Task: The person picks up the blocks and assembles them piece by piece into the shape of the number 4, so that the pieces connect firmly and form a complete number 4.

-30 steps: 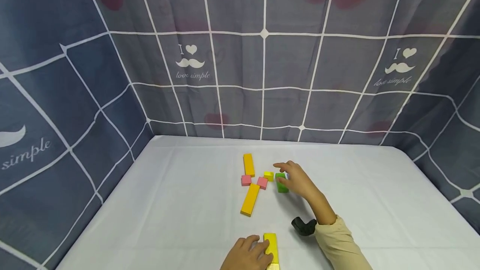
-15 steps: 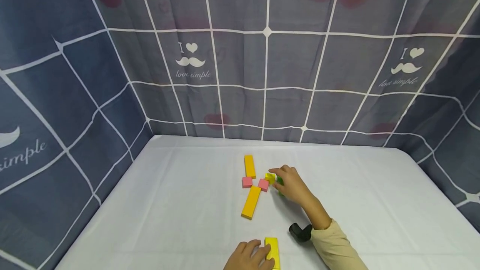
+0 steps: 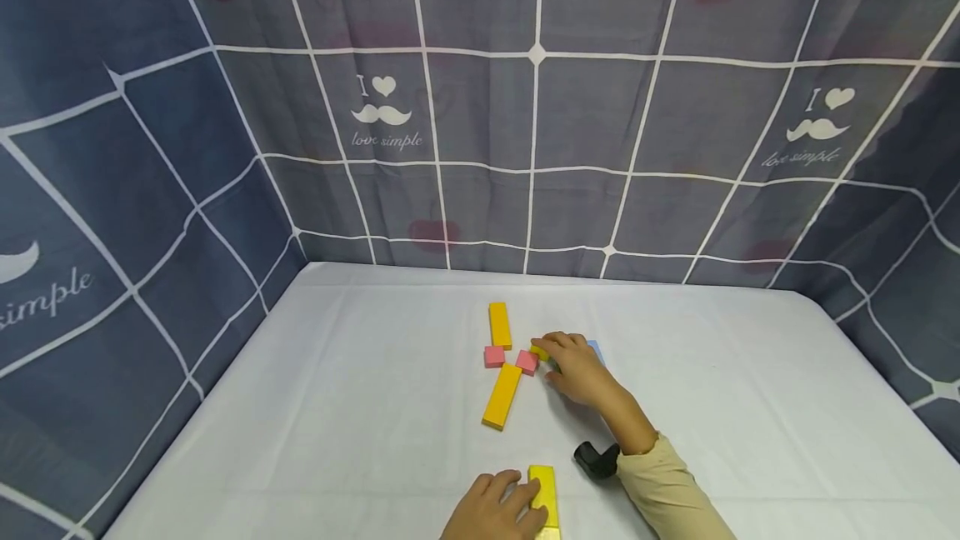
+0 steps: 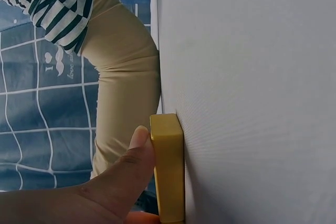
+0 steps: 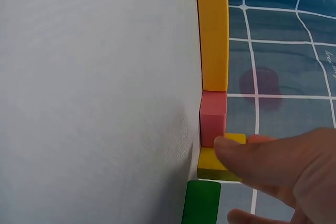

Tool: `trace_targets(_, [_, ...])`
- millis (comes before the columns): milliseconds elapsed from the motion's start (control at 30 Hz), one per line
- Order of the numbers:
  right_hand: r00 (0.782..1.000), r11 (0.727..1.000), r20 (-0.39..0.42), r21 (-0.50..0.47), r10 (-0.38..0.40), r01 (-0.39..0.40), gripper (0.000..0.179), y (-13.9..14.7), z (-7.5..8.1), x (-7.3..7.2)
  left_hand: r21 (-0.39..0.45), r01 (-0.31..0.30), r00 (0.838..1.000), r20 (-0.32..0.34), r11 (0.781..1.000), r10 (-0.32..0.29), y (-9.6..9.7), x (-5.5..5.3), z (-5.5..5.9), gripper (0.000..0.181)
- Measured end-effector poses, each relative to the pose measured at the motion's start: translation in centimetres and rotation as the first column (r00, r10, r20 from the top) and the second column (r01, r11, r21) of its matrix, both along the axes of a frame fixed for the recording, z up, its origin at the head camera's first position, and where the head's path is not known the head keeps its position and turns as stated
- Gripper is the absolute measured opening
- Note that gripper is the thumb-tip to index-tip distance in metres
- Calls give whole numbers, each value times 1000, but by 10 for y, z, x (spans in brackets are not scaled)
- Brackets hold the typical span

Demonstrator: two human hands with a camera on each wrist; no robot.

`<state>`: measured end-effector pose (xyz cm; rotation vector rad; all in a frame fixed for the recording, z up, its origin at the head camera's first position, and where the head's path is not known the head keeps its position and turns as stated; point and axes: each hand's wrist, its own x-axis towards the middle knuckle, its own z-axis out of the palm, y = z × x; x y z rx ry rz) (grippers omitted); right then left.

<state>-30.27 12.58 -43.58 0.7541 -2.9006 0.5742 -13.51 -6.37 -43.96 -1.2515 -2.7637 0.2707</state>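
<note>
In the head view my right hand (image 3: pixel 581 373) reaches to the block group and pinches a small yellow block (image 3: pixel 538 353). The right wrist view shows the thumb against this yellow block (image 5: pixel 210 170), which sits beside a pink block (image 5: pixel 213 116). A green block (image 5: pixel 202 203) lies just below it, mostly covered by the hand in the head view. Near the front edge, my left hand (image 3: pixel 495 511) holds a long yellow block (image 3: pixel 543 494). Its thumb presses the block's side in the left wrist view.
Two orange-yellow bars (image 3: pixel 500 326) and another pink block (image 3: pixel 494 357) lie left of the right hand. Behind that hand a blue piece (image 3: pixel 596 348) peeks out. A black curved object (image 3: pixel 596 461) is by the right cuff. A grey checked curtain (image 3: pixel 480 123) surrounds the white table (image 3: pixel 360 407).
My right hand has moved left from over the green block to the small yellow block, its fingers closing in. The blue piece has come into sight. The left hand stays at its block.
</note>
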Motion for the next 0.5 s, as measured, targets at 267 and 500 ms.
trace_targets(267, [999, 997, -27, 61, -38, 40, 43, 1, 7, 4, 64, 14, 1000, -1, 998, -14, -1, -2, 0, 58])
trace_targets(500, [994, 995, -85, 76, -62, 68, 27, 0, 8, 6, 51, 3, 1000, 27, 999, -4, 0, -2, 2, 62])
